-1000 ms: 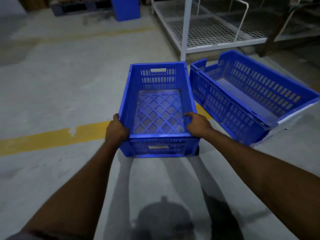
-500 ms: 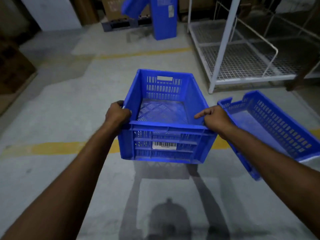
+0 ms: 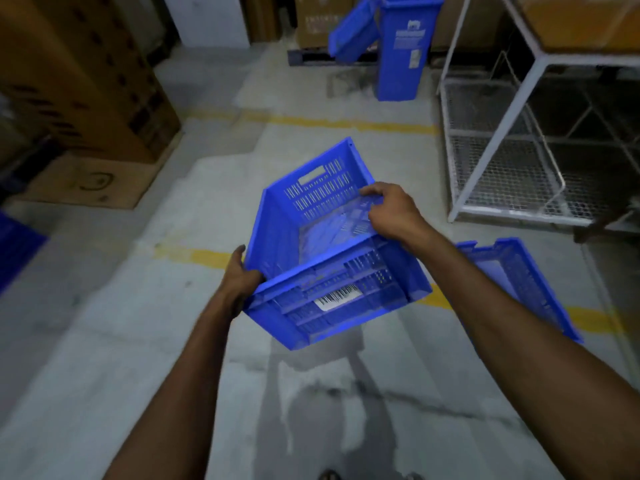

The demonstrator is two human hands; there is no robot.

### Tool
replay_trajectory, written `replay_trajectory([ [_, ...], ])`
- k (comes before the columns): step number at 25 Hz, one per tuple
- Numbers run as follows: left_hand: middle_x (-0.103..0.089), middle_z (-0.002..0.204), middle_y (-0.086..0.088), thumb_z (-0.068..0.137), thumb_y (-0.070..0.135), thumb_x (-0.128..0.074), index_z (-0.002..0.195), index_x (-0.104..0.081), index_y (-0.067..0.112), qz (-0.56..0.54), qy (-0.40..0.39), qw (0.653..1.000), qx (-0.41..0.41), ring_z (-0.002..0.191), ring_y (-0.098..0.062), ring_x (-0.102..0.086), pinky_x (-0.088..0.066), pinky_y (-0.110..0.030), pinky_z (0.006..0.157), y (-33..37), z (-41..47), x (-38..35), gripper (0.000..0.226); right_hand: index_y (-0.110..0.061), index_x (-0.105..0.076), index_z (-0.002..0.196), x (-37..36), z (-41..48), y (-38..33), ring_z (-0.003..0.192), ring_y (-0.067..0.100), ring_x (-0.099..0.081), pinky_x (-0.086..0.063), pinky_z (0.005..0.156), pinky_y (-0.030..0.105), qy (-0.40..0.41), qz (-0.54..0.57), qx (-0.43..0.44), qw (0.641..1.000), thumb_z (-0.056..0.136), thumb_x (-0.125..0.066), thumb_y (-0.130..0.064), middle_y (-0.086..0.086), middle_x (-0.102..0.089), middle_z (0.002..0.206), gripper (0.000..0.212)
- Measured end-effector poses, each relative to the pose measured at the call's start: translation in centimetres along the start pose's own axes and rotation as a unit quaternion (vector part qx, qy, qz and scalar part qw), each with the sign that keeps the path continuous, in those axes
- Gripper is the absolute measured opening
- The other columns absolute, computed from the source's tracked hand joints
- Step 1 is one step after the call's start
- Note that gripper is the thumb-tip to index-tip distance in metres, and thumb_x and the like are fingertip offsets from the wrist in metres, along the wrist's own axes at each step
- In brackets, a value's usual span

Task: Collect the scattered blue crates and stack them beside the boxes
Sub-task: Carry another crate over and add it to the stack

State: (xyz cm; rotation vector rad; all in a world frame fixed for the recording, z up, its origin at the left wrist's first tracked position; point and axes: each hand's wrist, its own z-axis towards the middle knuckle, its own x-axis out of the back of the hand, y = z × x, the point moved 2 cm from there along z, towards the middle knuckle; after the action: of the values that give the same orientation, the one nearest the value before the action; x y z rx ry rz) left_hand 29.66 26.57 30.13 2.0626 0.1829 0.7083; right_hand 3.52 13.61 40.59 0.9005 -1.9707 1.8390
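Blue plastic crate (image 3: 277,237) lifted clear of the concrete floor in two bare hands, tipped to one side.

Nearest, its end wall with the barcode label (image 3: 337,296) faces the person; the left hand (image 3: 242,275) curls around the low near corner, while the right hand (image 3: 391,211) is closed over the raised right rim, fingers hooked inside. Just to the right a second blue crate (image 3: 519,278) sits on the floor across a yellow line (image 3: 194,256). Further out stand a white wire rack (image 3: 502,161) on the right and tall cardboard boxes (image 3: 86,81) on the left, then a blue bin (image 3: 400,46) at the back.
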Motion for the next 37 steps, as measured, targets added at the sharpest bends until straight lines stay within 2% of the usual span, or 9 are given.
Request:
replay_trajectory([
  [5, -0.072, 0.107, -0.018, 0.074, 0.017, -0.079, 0.103, -0.062, 0.012, 0.048, 0.041, 0.997, 0.048, 0.084, -0.03, -0.07, -0.059, -0.043, 0.079, -2.2, -6.6, 9.5, 0.035, -0.014, -0.04, 0.146, -0.3, -5.1, -3.6, 0.109, 0.03, -0.06, -0.05, 0.088, 0.036, -0.095, -0.066, -0.009, 0.993, 0.079, -0.059, -0.001, 0.006, -0.056, 0.115, 0.071],
  [10, -0.071, 0.112, -0.007, 0.085, 0.027, -0.07, 0.122, -0.058, 0.02, 0.123, 0.135, 0.983, -0.001, 0.097, -0.029, -0.068, -0.054, -0.038, 0.087, -4.6, -13.2, 15.5, 0.039, 0.001, -0.06, 0.095, -7.6, -5.8, -4.5, 0.077, 0.032, -0.064, -0.047, 0.064, 0.034, -0.201, -0.153, -0.059, 0.966, 0.083, -0.072, -0.017, 0.022, -0.064, 0.094, 0.024],
  [12, -0.069, 0.1, -0.007, 0.086, 0.049, -0.067, 0.124, -0.054, 0.019, 0.072, 0.174, 0.981, 0.038, 0.087, -0.028, -0.067, -0.054, -0.037, 0.079, -6.0, -14.9, 18.3, 0.049, -0.003, -0.065, 0.106, -11.0, -6.0, -5.4, 0.093, 0.035, -0.069, -0.051, 0.074, 0.034, -0.189, -0.191, 0.002, 0.963, 0.081, -0.071, -0.024, 0.02, -0.07, 0.107, 0.033],
  [15, -0.058, 0.06, -0.005, 0.077, 0.077, -0.057, 0.082, -0.058, 0.01, -0.01, 0.214, 0.967, 0.137, 0.055, -0.025, -0.054, -0.043, -0.03, 0.053, -8.4, -15.9, 24.6, 0.068, -0.011, -0.069, 0.11, -15.3, -8.3, -9.9, 0.097, 0.032, -0.069, -0.053, 0.079, 0.034, -0.235, -0.185, 0.093, 0.95, 0.078, -0.072, -0.029, 0.016, -0.071, 0.111, 0.036],
  [19, -0.07, 0.111, -0.018, 0.084, 0.067, -0.05, 0.111, -0.065, 0.012, 0.097, 0.301, 0.931, 0.182, 0.1, -0.037, -0.067, -0.052, -0.04, 0.089, -13.8, -16.1, 32.3, 0.064, -0.009, -0.061, 0.113, -25.1, -8.2, -16.4, 0.102, 0.032, -0.061, -0.05, 0.09, 0.033, -0.31, -0.145, 0.051, 0.938, 0.07, -0.076, -0.052, 0.008, -0.048, 0.131, 0.062],
  [23, -0.046, 0.14, -0.028, 0.092, 0.067, -0.043, 0.125, -0.06, 0.001, 0.093, 0.323, 0.923, 0.186, 0.119, -0.045, -0.057, -0.046, -0.043, 0.1, -17.8, -15.4, 39.0, 0.076, 0.0, -0.066, 0.112, -36.0, -10.9, -23.0, 0.104, 0.034, -0.068, -0.053, 0.086, 0.037, -0.281, -0.075, 0.024, 0.957, 0.081, -0.058, -0.07, 0.018, -0.07, 0.111, 0.078],
  [28, -0.056, 0.137, -0.025, 0.062, 0.098, -0.006, 0.131, -0.061, 0.002, -0.092, 0.32, 0.913, 0.237, 0.125, -0.038, -0.057, -0.045, -0.045, 0.107, -26.7, -13.0, 52.4, 0.13, 0.01, -0.055, 0.131, -47.8, -17.2, -32.5, 0.131, 0.04, -0.051, -0.04, 0.107, 0.041, -0.236, -0.089, 0.007, 0.968, 0.103, -0.014, -0.056, 0.031, -0.053, 0.139, 0.083],
  [33, -0.052, 0.138, -0.033, 0.102, 0.056, -0.011, 0.13, -0.055, -0.009, -0.088, 0.378, 0.886, 0.252, 0.13, -0.042, -0.051, -0.038, -0.043, 0.108, -28.1, -12.2, 63.6, 0.084, 0.0, -0.068, 0.108, -58.3, -18.0, -39.6, 0.116, 0.039, -0.062, -0.049, 0.093, 0.041, -0.254, -0.059, -0.012, 0.965, 0.09, -0.042, -0.039, 0.022, -0.066, 0.114, 0.05],
  [37, -0.059, 0.129, -0.032, 0.103, 0.054, -0.012, 0.119, -0.062, -0.01, -0.025, 0.412, 0.873, 0.259, 0.123, -0.043, -0.055, -0.041, -0.045, 0.103, -31.0, -8.1, 71.1, 0.082, 0.006, -0.062, 0.123, -66.7, -17.2, -44.5, 0.119, 0.039, -0.06, -0.048, 0.096, 0.04, -0.246, -0.108, 0.018, 0.963, 0.1, -0.033, -0.05, 0.027, -0.062, 0.129, 0.067],
])
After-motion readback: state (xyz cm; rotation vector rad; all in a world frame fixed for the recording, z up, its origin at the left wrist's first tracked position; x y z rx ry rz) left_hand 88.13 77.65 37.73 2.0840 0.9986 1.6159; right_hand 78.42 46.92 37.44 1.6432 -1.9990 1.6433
